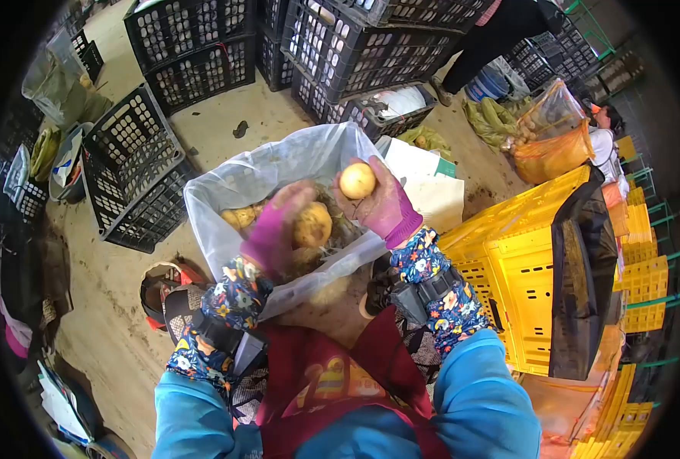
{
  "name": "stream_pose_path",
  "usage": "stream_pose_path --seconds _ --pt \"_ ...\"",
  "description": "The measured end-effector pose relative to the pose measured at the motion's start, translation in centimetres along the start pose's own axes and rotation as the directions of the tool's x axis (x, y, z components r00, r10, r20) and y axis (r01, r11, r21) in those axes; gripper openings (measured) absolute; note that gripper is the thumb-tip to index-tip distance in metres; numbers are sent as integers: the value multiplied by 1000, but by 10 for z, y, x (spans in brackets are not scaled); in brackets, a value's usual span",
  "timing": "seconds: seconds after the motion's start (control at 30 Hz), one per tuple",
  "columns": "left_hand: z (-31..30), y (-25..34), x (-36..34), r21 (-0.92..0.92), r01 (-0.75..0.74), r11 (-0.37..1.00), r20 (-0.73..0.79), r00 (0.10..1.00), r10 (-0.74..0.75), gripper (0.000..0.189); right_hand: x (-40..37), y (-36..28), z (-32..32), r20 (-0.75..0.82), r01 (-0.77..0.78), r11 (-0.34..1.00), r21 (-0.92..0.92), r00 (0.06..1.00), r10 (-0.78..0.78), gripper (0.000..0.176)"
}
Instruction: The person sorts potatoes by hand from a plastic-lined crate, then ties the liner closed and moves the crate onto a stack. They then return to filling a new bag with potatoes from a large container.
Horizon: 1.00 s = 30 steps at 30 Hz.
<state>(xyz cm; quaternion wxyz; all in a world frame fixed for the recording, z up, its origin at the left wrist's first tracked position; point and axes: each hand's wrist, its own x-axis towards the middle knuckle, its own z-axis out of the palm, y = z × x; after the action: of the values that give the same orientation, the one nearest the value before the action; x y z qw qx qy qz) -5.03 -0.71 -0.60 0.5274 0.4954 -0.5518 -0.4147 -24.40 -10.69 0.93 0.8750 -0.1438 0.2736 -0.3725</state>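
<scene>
We see a yellow crate (523, 260) just to the right of the clear plastic bag (225, 191) of potatoes. Over the bag, our left hand (273, 233) curls around a larger potato (313, 224). Beside it, our right hand (386, 206) grips a smaller potato (357, 180) in its fingertips.

left hand (273, 229) is being smeared by blur | lower potato (314, 224) is being partly covered by it | standing person (493, 34) is being cut off at top edge
</scene>
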Motion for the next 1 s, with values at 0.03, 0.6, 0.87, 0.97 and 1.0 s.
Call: stream_pose_path --seconds 0.03,0.6,0.87,0.97,1.0 --pt "9 7 -2 -128 73 989 8 997 -73 42 0 7 2 169 182 913 -365 977 -127 35" --pt "-7 20 16 -427 128 895 -180 958 -223 61 -26 3 35 259 -93 797 -596 918 301 54" --pt "-1 -5 11 272 -148 951 -154 969 195 48 -12 52 26 394 418 79 -905 893 -218 47" --pt "-2 -1 8 421 -162 893 -155 957 247 45 -1 48 1 596 513 -349 -784 778 -196 35" --pt "3 -5 7 200 -60 978 -233 967 107 44 6 41 7 710 565 -502 -655 687 -154 31"
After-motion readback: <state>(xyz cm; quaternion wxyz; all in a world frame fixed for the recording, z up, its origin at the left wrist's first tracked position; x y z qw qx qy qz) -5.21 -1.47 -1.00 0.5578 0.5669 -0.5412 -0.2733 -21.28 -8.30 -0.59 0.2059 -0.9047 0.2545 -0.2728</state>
